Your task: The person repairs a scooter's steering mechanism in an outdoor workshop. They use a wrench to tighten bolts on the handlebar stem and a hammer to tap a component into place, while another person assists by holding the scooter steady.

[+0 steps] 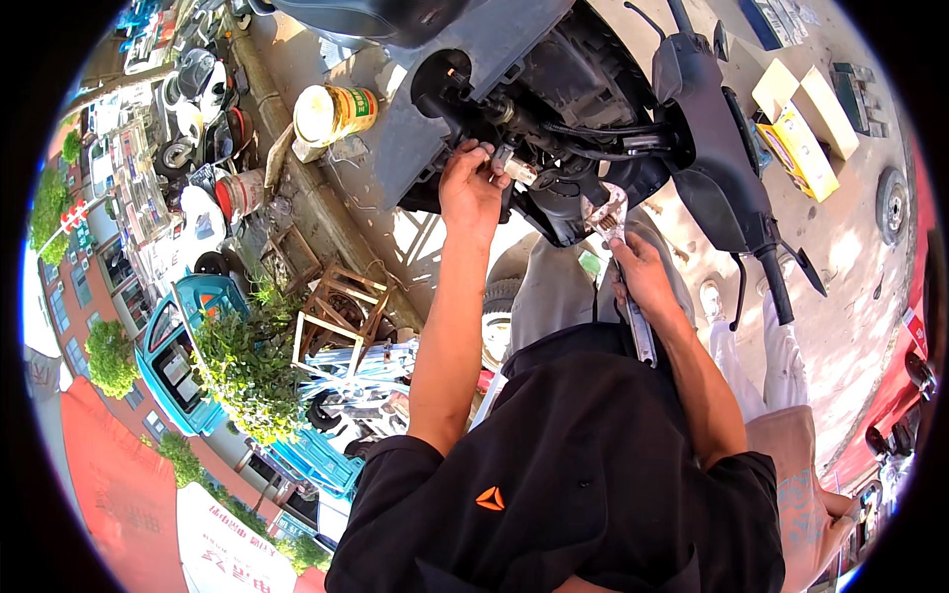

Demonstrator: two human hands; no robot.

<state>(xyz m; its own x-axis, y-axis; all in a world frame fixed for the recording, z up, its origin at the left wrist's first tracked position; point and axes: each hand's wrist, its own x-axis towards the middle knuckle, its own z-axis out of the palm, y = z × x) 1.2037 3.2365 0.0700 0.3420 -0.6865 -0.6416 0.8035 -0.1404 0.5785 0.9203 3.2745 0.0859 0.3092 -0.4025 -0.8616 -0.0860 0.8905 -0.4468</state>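
matte-black scooter (pixel 700 133) ahead, its inner parts laid bare
right grip (pixel 643 272) wrapped round a silver metal adjustable wrench (pixel 606 210); left grip (pixel 471 195) curled at a pale metal fitting (pixel 518 170) inside the scooter, whether pinching i cannot tell. uncovering looks done, closing up does not.

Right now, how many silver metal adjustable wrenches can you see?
1 clearly visible: the silver metal adjustable wrench in your bare right hand; others may be hidden.

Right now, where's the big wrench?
The wrench is right of centre in the head view, in the person's right hand, to the left of the dark handlebar cover.
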